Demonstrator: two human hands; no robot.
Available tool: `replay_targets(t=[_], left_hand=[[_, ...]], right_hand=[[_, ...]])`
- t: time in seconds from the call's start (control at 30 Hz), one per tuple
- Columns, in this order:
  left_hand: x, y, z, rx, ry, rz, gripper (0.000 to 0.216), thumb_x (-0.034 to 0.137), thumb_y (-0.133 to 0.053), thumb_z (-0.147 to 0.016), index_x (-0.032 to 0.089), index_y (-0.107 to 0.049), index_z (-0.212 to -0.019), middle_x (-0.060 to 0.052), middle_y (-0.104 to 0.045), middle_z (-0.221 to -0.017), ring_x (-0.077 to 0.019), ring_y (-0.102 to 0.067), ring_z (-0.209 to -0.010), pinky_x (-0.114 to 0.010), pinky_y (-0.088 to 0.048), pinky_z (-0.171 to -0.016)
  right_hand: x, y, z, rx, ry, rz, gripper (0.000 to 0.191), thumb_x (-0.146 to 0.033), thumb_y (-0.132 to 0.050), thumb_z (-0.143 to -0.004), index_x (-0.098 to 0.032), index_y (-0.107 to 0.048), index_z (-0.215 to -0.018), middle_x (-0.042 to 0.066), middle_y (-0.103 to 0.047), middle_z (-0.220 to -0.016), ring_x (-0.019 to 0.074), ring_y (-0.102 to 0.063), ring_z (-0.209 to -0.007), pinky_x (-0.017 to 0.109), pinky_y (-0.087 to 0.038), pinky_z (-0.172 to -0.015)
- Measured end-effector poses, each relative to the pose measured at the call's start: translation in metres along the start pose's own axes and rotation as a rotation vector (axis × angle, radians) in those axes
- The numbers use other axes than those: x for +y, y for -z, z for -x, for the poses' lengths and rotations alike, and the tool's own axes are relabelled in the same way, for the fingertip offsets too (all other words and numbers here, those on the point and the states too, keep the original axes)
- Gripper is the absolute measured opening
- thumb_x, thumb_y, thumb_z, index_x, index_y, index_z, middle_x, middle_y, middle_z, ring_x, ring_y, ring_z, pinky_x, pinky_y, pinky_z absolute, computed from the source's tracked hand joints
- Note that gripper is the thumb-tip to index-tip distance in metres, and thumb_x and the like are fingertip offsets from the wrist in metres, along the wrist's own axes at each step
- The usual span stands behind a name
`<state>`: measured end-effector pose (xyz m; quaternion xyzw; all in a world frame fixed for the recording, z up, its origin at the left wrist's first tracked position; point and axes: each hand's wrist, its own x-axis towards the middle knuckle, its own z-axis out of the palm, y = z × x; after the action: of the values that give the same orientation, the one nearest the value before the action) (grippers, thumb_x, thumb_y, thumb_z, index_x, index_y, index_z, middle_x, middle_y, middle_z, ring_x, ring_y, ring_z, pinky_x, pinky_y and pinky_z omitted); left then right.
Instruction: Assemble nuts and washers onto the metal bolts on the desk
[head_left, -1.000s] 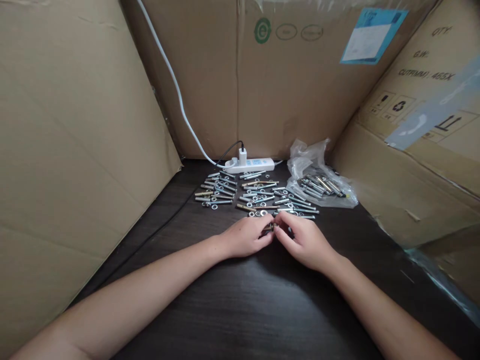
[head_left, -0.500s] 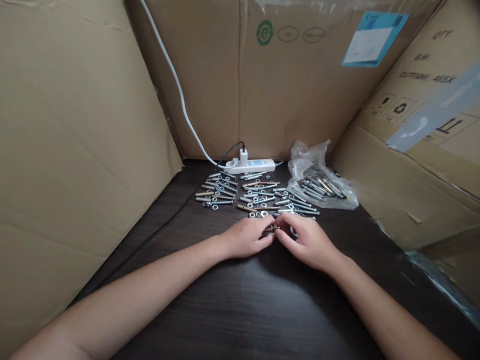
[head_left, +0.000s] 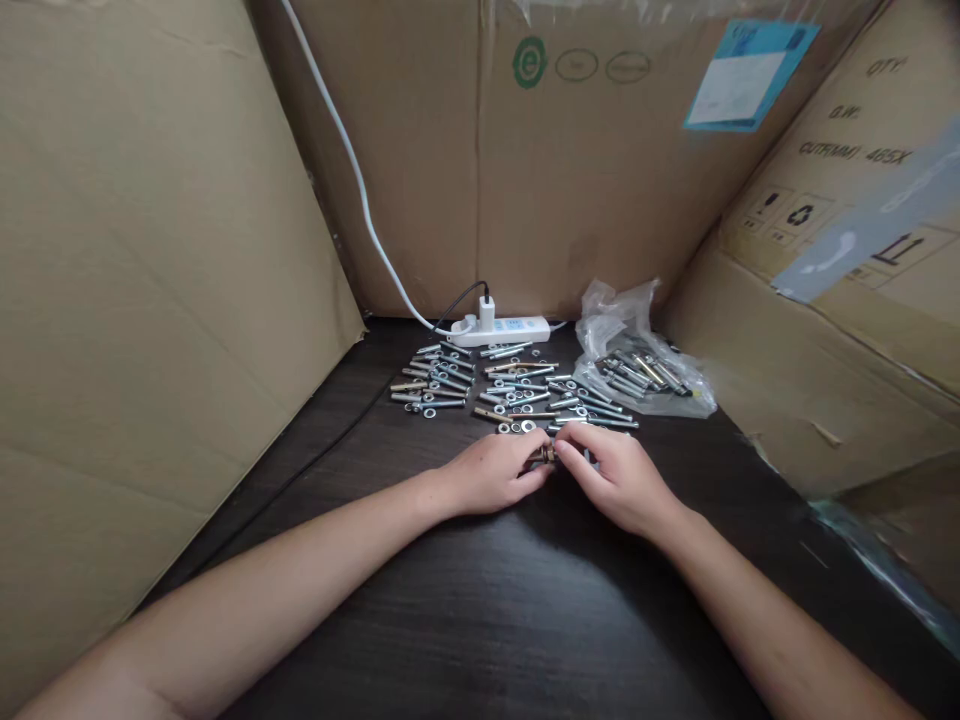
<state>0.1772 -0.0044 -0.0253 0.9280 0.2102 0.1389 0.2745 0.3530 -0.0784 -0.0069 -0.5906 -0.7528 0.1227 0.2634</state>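
My left hand [head_left: 491, 472] and my right hand [head_left: 611, 478] meet over the dark wooden table [head_left: 480, 600], both pinched on a small metal bolt [head_left: 541, 455] held between their fingertips. Just beyond the hands lies a spread of several bolts, sleeves and washers [head_left: 510, 390] in loose rows. The bolt's far end is hidden by my fingers.
A clear plastic bag [head_left: 637, 360] with more bolts lies at the back right. A white power strip [head_left: 502, 328] with a charger and a white cable sits against the back. Cardboard walls [head_left: 150, 280] close in left, back and right. A black cable [head_left: 315, 460] runs along the left.
Both hands stay pinched on the bolt in the same spot; only the fingers of my right hand have shifted slightly around it.
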Motion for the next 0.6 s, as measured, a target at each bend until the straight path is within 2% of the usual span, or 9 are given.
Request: replay_targets(t=[0.07,0.13,0.23,0.6], left_hand=[[0.000,0.000,0.000,-0.002,-0.002,0.016,0.016,0.027,-0.046,-0.089,0.017,-0.050,-0.101,-0.004,-0.063,-0.087,-0.0174,-0.059,-0.074,-0.025,-0.042,-0.063],[0.000,0.001,0.000,-0.002,-0.004,0.030,0.019,0.028,-0.046,-0.089,0.017,-0.050,-0.104,-0.005,-0.063,-0.091,-0.0183,-0.060,-0.078,-0.026,-0.043,-0.066],[0.000,0.001,0.000,0.006,-0.005,0.032,0.020,0.030,-0.044,-0.091,0.017,-0.050,-0.105,-0.005,-0.063,-0.091,-0.0183,-0.060,-0.077,-0.026,-0.043,-0.065],[0.000,0.000,0.000,0.028,0.023,0.034,0.016,0.027,-0.047,-0.089,0.017,-0.052,-0.100,-0.002,-0.061,-0.082,-0.0154,-0.057,-0.069,-0.024,-0.037,-0.058]], right_hand=[[0.000,0.004,0.001,0.005,0.048,-0.022,0.007,-0.020,-0.050,-0.084,-0.020,-0.054,-0.089,0.000,-0.059,-0.077,0.0139,-0.054,-0.067,0.025,-0.040,-0.063],[0.000,0.007,0.001,0.001,0.121,-0.024,0.021,-0.013,-0.052,-0.078,-0.021,-0.054,-0.097,0.001,-0.060,-0.087,0.0145,-0.055,-0.074,0.025,-0.042,-0.067],[0.002,0.011,0.000,-0.016,0.202,0.026,0.026,-0.011,-0.051,-0.078,-0.022,-0.056,-0.100,0.003,-0.059,-0.097,0.0162,-0.056,-0.085,0.027,-0.044,-0.073],[0.006,0.010,0.000,-0.002,0.214,0.072,0.018,-0.016,-0.054,-0.083,-0.022,-0.058,-0.099,0.004,-0.063,-0.092,0.0180,-0.058,-0.087,0.029,-0.047,-0.075]])
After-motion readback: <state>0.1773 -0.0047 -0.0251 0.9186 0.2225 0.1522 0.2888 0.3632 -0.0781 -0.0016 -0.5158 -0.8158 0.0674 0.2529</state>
